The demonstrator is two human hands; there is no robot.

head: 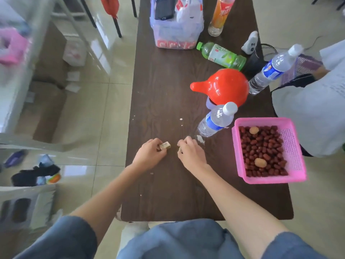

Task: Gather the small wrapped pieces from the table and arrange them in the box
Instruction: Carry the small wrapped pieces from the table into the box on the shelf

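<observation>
On the dark wooden table [168,90], my left hand [148,156] pinches a small beige wrapped piece [165,146] between thumb and fingers. Just to its right, my right hand [190,153] is curled with its fingers down; a sliver of another wrapped piece [179,149] shows at its left edge. A clear plastic box [175,32] with red and white packets in its bottom stands at the far end of the table, well beyond both hands.
A pink basket [296,146] of red dates and two walnuts sits to the right. A water bottle [216,120], a red funnel [224,86], a green tea bottle [222,56], another water bottle [274,70] and an orange bottle [222,15] crowd the right side. A person sits at far right.
</observation>
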